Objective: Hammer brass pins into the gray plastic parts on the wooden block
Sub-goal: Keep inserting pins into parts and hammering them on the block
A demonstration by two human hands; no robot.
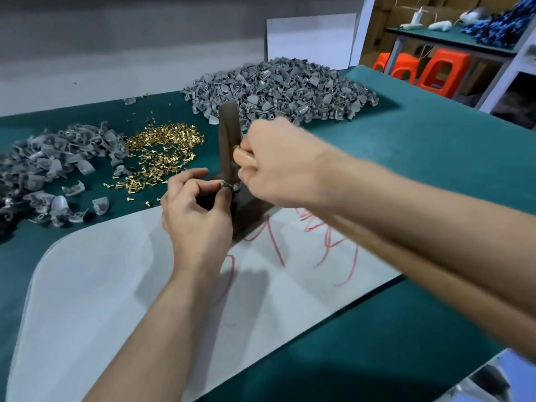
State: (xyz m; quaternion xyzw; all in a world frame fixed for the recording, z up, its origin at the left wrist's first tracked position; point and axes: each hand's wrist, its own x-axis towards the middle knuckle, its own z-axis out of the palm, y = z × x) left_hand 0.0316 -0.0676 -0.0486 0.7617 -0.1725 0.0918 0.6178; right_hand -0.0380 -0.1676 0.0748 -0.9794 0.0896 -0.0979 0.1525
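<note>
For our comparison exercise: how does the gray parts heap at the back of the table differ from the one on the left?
The back heap is bigger and mounded high; the left heap is lower and spread out. The left heap borders the brass pins; the back heap lies apart from them. Both are gray plastic parts on the green mat.

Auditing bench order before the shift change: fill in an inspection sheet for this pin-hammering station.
Surface: green mat, white sheet with red scribbles under the work.
Job's things: wooden block at the sheet's far edge; brass pins heaped left; gray plastic parts in two piles.
Clutter: loose pins and loose parts scattered around the heaps.
Grips: left hand pinches a gray part at the block; right hand grips a hammer handle.
Cables: nothing seen on the mat.
Surroundings: orange stools, shelf with white devices behind.
</note>
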